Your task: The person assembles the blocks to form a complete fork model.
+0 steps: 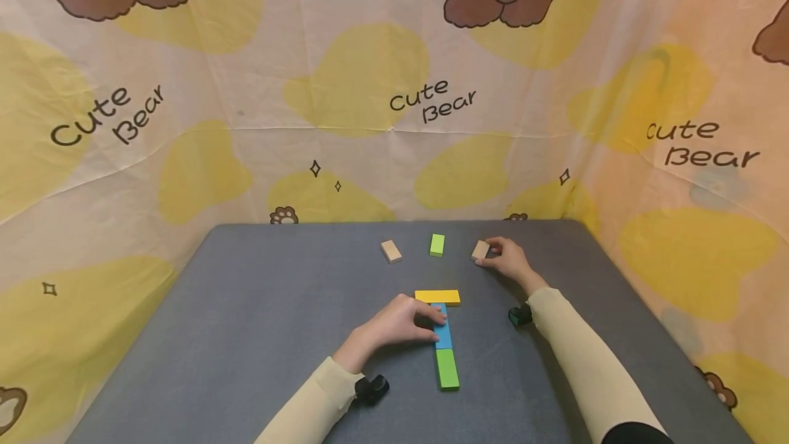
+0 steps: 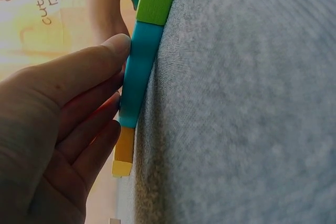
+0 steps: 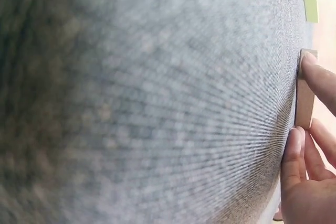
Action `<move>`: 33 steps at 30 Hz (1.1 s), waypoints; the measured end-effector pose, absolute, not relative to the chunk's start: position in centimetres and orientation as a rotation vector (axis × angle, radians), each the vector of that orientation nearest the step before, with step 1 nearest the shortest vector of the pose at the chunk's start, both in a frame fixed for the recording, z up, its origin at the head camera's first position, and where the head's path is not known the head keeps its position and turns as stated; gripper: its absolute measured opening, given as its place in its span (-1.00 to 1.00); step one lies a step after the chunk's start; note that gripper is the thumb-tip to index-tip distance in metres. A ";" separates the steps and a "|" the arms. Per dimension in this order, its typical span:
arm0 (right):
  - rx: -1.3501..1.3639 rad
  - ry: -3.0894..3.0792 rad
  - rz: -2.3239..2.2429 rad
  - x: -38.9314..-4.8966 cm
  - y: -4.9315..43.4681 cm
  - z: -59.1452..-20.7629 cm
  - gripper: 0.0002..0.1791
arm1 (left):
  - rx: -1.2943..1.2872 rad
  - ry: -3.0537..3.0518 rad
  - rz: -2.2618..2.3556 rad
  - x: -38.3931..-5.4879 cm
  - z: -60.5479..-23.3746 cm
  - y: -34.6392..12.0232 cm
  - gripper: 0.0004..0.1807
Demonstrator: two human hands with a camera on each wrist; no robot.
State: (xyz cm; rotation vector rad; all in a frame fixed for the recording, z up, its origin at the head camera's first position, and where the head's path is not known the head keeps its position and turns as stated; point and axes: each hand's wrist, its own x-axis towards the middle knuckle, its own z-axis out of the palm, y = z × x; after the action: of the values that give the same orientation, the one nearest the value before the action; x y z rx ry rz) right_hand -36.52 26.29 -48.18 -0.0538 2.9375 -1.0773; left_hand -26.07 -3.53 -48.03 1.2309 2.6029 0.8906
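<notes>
My left hand point(image 1: 394, 326) rests its fingertips and thumb tip on the top of a flat blue block point(image 1: 443, 336). In the left wrist view the thumb and fingers touch one face of that blue block point(image 2: 137, 72), not wrapped round it. Touching its far end is a yellow block point(image 1: 437, 297) laid crosswise; a green block point(image 1: 447, 370) continues from its near end. Farther back, my right hand point(image 1: 508, 259) pinches a slanted tan wooden block point(image 1: 480, 250) by its ends. The right wrist view shows this tan block point(image 3: 305, 95) on the cloth between thumb and fingers.
A light green block point(image 1: 437, 245) and another tan block point(image 1: 391, 251) lie apart near the far edge of the grey table point(image 1: 277, 334). A printed curtain point(image 1: 345, 88) hangs behind and along the sides.
</notes>
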 end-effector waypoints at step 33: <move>-0.200 2.936 -1.105 -35.5 25.6 -45.6 -0.22 | 1.209 2.604 0.924 -25.8 -48.1 -3.5 -0.68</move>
State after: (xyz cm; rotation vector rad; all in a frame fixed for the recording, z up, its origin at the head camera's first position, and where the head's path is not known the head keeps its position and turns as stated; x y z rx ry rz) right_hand -35.46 25.58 -45.60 -0.1995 2.9363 -1.1046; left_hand -25.81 -3.48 -48.06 1.2094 2.6039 0.9237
